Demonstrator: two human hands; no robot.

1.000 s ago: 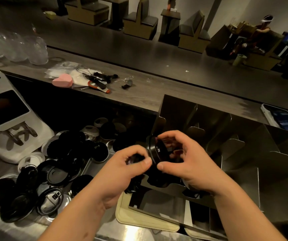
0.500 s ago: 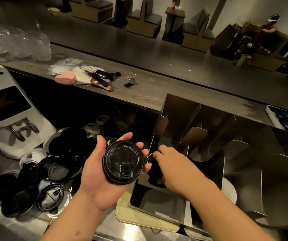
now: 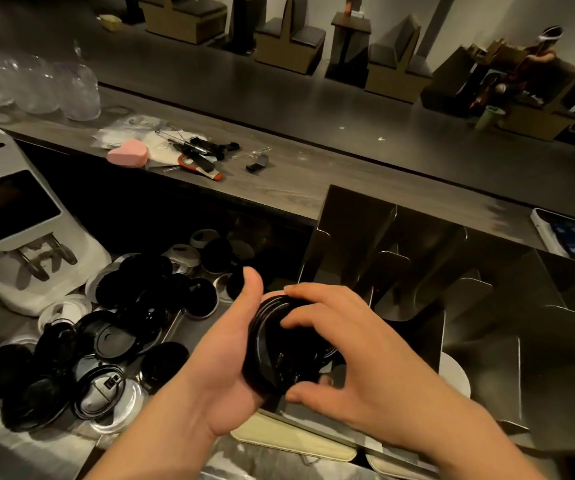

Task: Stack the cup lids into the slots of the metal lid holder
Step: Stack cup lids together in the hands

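A small stack of black cup lids (image 3: 268, 355) is held on edge between both hands, just in front of the leftmost slot of the metal lid holder (image 3: 487, 327). My left hand (image 3: 223, 368) cups the stack from the left, thumb up over its top. My right hand (image 3: 341, 344) grips it from the right, fingers spread over the lids' face. A pile of loose black and clear lids (image 3: 119, 327) lies on the steel counter to the left. A white lid (image 3: 454, 374) shows in a holder slot behind my right hand.
A white coffee grinder (image 3: 19, 233) stands at the far left. On the wooden bar top sit a pink heart-shaped object (image 3: 127, 156), tools, clear cups (image 3: 36, 84) and a phone (image 3: 573, 237). Cream trays (image 3: 293, 441) lie under the holder's front edge.
Half a second ago my left hand held one lid flat on its open palm while my right hand reached into the slot. Now both hands are together around a stack of lids.
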